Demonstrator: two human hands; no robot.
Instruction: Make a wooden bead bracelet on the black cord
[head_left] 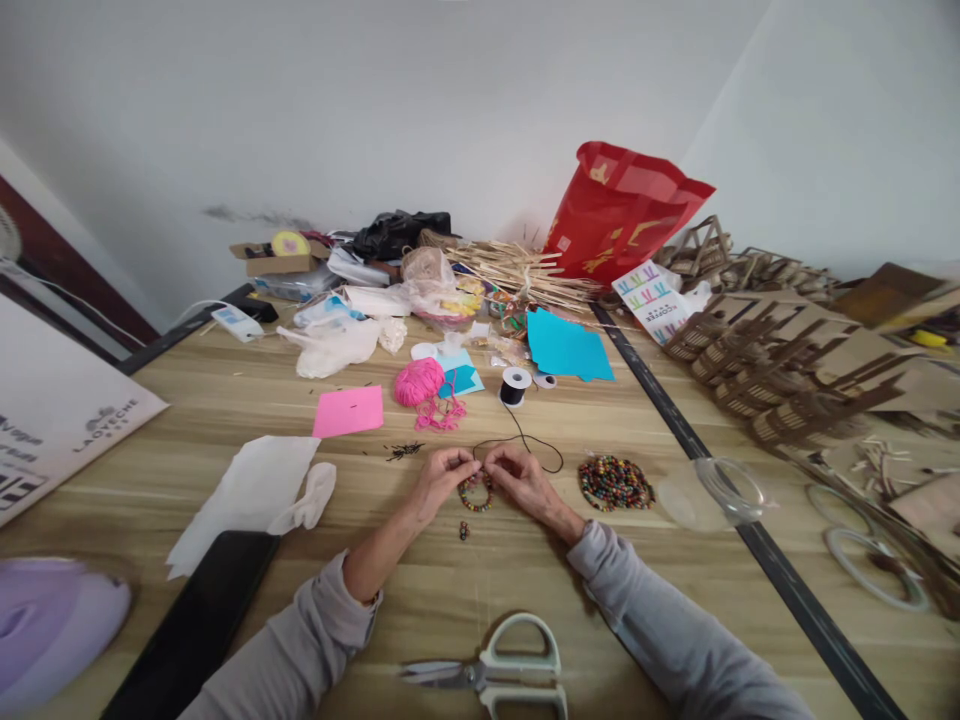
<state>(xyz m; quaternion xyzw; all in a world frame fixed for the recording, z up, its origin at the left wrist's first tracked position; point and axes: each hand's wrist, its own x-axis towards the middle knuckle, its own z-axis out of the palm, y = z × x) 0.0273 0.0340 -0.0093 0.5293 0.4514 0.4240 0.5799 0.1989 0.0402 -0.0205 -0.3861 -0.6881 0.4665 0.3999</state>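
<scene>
The left hand [442, 478] and the right hand [525, 478] meet just above the worktop [247, 400], about midway between its left edge and the dark strip [675, 430] that runs along its right side. Each grip is nearly closed, thumb and forefinger pinched together at the top of a small beaded loop [476, 503]; the fingertips almost touch each other. Whether they press on beads or only on the stringing there is too small to tell. The loop hangs down between the two hands, its multicoloured beads close together. A black cord [556, 452] curves away from the hands toward the far edge, to a spool [515, 387] that stands upright.

A few loose beads [464, 531] lie just below the loop, toward the near edge. A heap of bead strands [616, 483] rests beside the right hand, short of the dark strip. Scissors [487, 674] with pale handles lie toward the near edge, blades pointing to the left edge. Black snippets [405, 451] are scattered just beyond the left hand, with a pink sheet [349, 411] and a ball of pink yarn [419, 381] farther toward the far edge.
</scene>
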